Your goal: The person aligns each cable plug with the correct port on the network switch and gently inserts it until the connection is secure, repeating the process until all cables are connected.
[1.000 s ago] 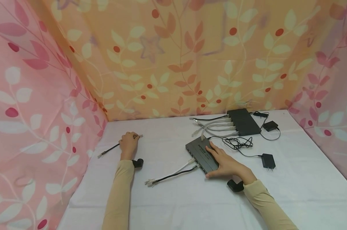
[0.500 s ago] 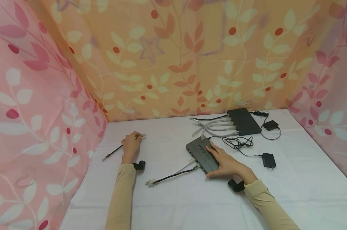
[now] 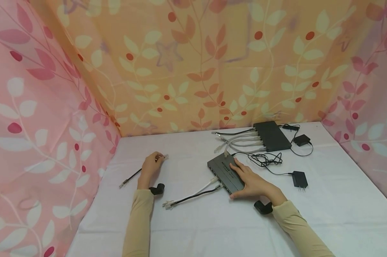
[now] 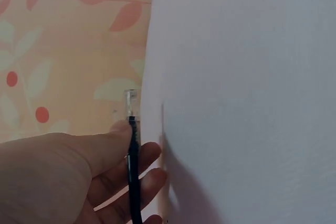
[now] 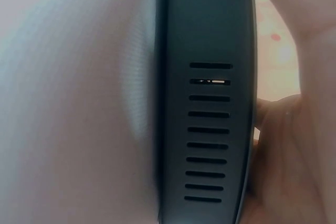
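My left hand (image 3: 150, 167) pinches a short black Ethernet cable (image 4: 134, 182) between thumb and fingers, just behind its clear plug (image 4: 130, 103). The cable's other end trails toward the lower left in the head view. My right hand (image 3: 254, 182) holds the dark grey NETGEAR network switch (image 3: 224, 172) by its right side, thumb at the near corner and fingers over the far edge. A white cable (image 3: 207, 185) and another black cable (image 3: 194, 195) run from the switch's left side. One more plug sits at its far end. Vent slots (image 5: 208, 129) fill the right wrist view.
A second black switch (image 3: 272, 136) lies at the back right with several grey cables (image 3: 243, 141) and a black one plugged in. Coiled power cord (image 3: 265, 160) and two black adapters, one near (image 3: 299, 179) and one far (image 3: 301, 140), lie right of the switches.
My left hand has moved a little to the right and slightly nearer, carrying the black Ethernet cable along. The right hand and the grey network switch have stayed in place.
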The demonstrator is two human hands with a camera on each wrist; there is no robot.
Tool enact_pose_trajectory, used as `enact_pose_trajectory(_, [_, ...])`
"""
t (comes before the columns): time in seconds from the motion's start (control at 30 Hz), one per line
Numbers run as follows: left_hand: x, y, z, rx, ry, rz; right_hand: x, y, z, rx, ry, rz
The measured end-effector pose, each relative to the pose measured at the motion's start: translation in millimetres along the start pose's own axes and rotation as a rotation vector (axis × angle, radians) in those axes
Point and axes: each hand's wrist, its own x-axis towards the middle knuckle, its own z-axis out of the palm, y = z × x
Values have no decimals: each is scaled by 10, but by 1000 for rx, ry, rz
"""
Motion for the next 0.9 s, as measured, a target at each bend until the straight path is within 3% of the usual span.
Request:
enact_pose_trajectory(0.17, [-59, 57, 10, -17, -76, 18, -2, 2, 6, 1, -2, 3])
enact_pose_trajectory(0.47, [-101, 214, 48, -51, -132, 18, 1, 8, 9, -6, 3, -4])
enact_pose_trajectory(0.9, [-144, 428, 83, -135, -235, 102, 0, 0, -1, -5, 2, -3])
